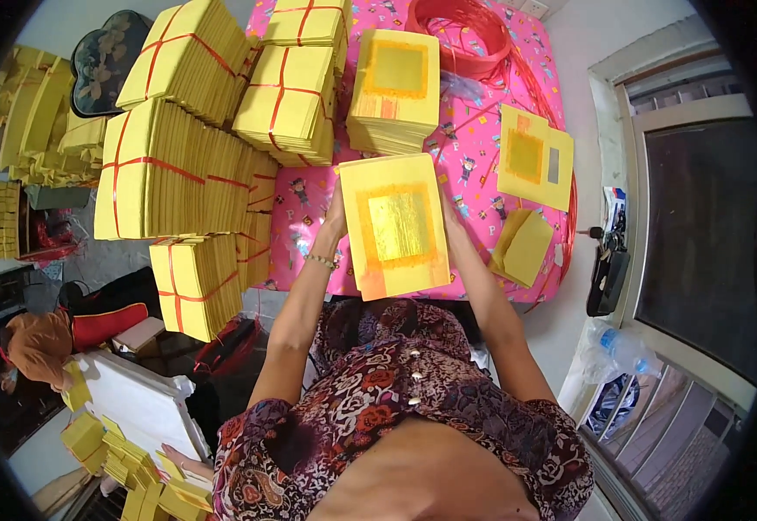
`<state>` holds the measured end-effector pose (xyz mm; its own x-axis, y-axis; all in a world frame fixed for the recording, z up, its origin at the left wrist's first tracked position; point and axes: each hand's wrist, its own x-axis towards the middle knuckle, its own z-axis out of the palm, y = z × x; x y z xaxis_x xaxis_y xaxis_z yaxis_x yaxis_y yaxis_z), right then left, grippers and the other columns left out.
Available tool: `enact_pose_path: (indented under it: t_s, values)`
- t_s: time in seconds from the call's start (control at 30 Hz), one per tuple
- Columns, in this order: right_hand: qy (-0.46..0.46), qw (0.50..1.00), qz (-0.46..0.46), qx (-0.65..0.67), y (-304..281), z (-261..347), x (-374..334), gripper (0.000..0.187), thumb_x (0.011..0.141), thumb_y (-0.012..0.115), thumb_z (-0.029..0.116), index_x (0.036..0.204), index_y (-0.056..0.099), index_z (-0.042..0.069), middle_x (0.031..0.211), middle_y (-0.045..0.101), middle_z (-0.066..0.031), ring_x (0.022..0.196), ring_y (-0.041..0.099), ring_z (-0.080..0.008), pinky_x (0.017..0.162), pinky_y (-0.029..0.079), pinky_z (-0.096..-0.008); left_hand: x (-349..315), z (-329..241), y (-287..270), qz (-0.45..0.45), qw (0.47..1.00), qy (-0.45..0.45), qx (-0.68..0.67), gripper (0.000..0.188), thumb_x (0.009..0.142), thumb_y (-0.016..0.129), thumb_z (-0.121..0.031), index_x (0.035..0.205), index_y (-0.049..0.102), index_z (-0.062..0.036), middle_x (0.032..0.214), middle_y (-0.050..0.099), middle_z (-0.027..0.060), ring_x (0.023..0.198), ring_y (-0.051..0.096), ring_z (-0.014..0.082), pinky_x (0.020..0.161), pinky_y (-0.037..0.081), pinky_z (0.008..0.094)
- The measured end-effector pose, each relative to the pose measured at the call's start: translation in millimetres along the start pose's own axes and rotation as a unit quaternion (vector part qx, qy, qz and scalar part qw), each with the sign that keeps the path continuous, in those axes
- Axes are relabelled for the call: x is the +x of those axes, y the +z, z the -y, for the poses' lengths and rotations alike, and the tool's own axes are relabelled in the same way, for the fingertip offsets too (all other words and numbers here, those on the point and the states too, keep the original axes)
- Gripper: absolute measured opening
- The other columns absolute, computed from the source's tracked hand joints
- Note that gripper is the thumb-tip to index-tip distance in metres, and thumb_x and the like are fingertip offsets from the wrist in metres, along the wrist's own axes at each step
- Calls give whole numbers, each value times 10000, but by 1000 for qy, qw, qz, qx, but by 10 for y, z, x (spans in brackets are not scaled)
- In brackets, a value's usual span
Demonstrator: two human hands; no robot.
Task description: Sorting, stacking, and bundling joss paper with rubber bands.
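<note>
Between my two hands is a stack of yellow paper sheets (363, 271), its top sheet bearing a shiny gold foil rectangle with an orange border. My left hand (337, 214) grips the stack's left side, and a bead bracelet circles that wrist. On the opposite side my right hand (449, 215) holds it. Most of the fingers are hidden by the stack. Just beyond it stands another pile of yellow paper (394, 122) with a similar gold square on top. To the right lie loose yellow sheets (552, 184) and a smaller folded yellow piece (524, 247).
Yellow bundles (170, 169) tied with red strips are piled along the left of the pink patterned table cover (474, 156). A coil of red plastic strip (482, 65) lies at the far right. Another person (44, 347) works beside a white-topped surface (131, 395), lower left.
</note>
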<state>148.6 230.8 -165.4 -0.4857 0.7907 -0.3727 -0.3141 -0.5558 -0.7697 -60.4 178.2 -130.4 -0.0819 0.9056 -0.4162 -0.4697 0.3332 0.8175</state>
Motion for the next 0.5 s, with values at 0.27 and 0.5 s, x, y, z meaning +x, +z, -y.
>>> enact_pose_path:
  t_s: [0.27,0.5]
  values:
    - [12,1000,19,15,-74,-60,-72,738,946,230,611,1443,280,66,1392,423,-96,1227,452,-209,996,387,-327,24,-139,155,33,996,-5,87,581,949,332,-513,1274,491,-58,1190,576,80,1041,568,194,884,479,341]
    - [23,999,22,29,-451,-633,-990,731,951,225,602,1450,262,69,1414,397,-95,1251,431,-209,1015,375,-329,-23,-136,54,18,999,-42,18,543,957,363,-485,1268,494,-59,1164,591,79,994,601,193,846,514,324]
